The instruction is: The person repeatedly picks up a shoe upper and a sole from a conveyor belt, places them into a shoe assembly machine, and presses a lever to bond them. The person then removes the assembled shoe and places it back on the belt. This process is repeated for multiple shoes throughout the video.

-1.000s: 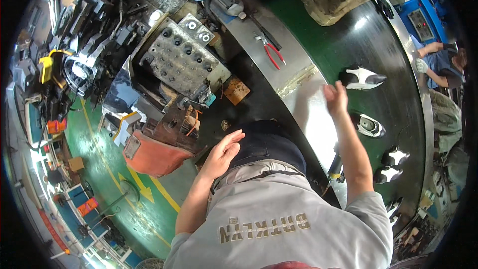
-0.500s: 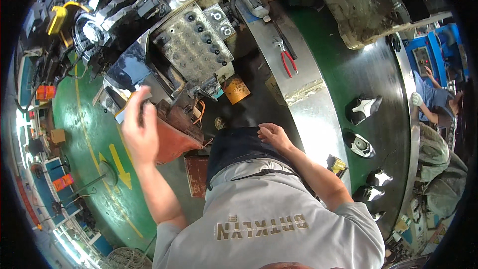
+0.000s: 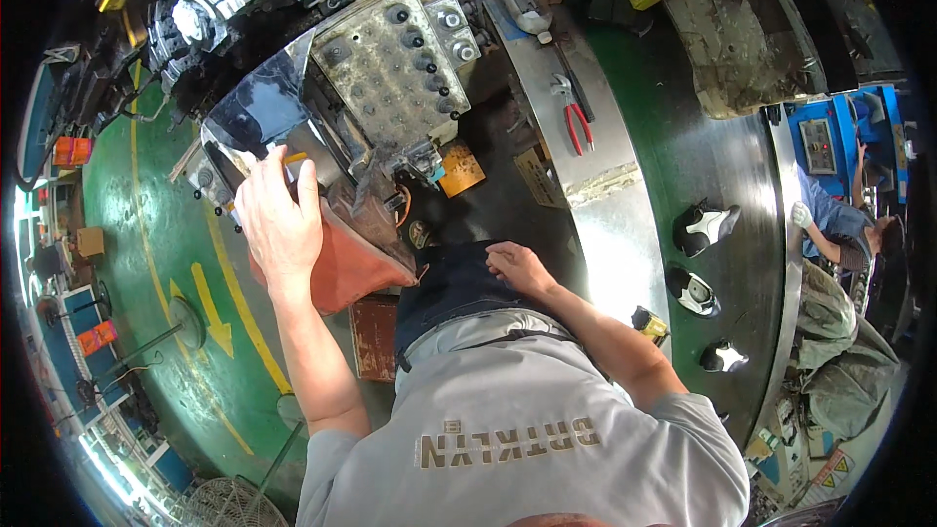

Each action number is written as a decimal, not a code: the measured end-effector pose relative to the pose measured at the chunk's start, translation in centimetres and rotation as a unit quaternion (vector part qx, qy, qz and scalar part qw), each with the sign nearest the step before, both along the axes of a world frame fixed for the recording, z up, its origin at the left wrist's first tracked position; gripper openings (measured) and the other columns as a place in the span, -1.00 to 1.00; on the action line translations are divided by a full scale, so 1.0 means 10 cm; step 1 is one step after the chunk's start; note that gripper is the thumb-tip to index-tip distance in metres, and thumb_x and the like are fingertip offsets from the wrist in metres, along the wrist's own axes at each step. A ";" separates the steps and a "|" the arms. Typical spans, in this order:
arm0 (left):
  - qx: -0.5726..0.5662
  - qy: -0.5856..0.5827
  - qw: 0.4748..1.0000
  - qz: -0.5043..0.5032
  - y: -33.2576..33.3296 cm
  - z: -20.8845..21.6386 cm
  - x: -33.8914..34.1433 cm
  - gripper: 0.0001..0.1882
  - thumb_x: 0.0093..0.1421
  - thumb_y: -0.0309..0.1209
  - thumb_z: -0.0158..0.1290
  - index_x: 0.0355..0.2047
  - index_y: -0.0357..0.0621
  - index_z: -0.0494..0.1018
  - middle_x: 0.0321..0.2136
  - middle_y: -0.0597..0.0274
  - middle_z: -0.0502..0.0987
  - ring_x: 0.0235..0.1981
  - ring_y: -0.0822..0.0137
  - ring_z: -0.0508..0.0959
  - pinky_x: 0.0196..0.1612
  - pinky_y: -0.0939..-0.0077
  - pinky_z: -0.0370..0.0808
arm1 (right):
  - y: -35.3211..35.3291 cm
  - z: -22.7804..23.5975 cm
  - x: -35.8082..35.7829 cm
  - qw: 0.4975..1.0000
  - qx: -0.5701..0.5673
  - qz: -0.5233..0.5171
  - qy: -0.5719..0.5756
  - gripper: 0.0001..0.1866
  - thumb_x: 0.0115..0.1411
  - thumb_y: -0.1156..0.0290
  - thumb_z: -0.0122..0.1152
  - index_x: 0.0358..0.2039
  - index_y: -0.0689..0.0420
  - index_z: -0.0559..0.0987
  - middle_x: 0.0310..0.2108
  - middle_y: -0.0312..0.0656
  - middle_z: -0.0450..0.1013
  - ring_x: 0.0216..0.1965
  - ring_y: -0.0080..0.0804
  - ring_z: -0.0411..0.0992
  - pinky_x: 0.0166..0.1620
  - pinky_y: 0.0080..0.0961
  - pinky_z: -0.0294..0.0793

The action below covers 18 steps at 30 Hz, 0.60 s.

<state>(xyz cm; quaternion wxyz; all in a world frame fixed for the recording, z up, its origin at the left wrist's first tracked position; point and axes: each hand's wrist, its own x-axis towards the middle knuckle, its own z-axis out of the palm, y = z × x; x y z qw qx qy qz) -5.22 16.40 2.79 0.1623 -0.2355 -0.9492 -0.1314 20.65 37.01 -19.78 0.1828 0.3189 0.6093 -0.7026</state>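
Observation:
My left hand (image 3: 280,224) reaches forward, fingers stretched and thumb apart. It is over the near left corner of the machine, next to a bluish clear plastic cover (image 3: 268,117) and a reddish-orange sheet-like piece (image 3: 351,259). The fingertips are close to a small white and yellow-orange part; whether they touch it I cannot tell. In front of my waist, over dark trousers, my right hand (image 3: 519,267) hangs with loosely curled fingers and nothing visible in it. Ahead stands a worn metal control panel (image 3: 376,68) with black knobs along its right side.
Red-handled pliers (image 3: 576,127) and a dark long tool lie on a metal ledge (image 3: 607,210) to the right. Beyond it, several black-and-white shaped parts (image 3: 711,226) sit on a conveyor-like surface. Another person (image 3: 835,220) works at far right. A fan (image 3: 229,506) stands at lower left.
My left hand has turned and flattened, its fingers more extended toward the machine. My right hand has shifted slightly left. The whole view has moved a little.

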 end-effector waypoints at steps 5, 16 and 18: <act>-0.003 0.016 1.000 -0.004 -0.01 0.00 0.01 -0.62 0.25 -0.21 0.06 -0.05 -0.22 0.45 -0.22 -0.01 0.50 -0.14 -0.02 0.46 0.00 0.17 0.33 | -0.13 -0.10 0.01 0.987 0.108 0.107 0.041 -0.64 0.26 0.21 0.15 -0.07 0.20 0.56 -0.29 -0.05 0.58 -0.26 -0.30 0.57 -0.15 -0.43 0.55; 0.002 0.016 1.000 0.005 0.04 0.03 0.01 -0.64 0.23 -0.26 0.07 -0.05 -0.21 0.44 -0.21 -0.02 0.50 -0.15 -0.04 0.45 -0.01 0.14 0.33 | -0.17 0.24 0.04 0.974 0.162 0.131 0.090 -0.66 0.24 0.24 0.16 -0.10 0.23 0.54 -0.26 0.04 0.57 -0.20 -0.12 0.57 -0.11 -0.34 0.53; -0.008 0.002 1.000 0.018 0.06 0.06 0.03 -0.64 0.24 -0.25 0.07 -0.05 -0.22 0.44 -0.20 -0.04 0.49 -0.14 -0.05 0.45 0.00 0.14 0.33 | -0.13 0.25 0.07 0.967 0.178 0.149 0.108 -0.66 0.24 0.25 0.16 -0.10 0.23 0.54 -0.27 0.04 0.57 -0.21 -0.11 0.57 -0.11 -0.33 0.53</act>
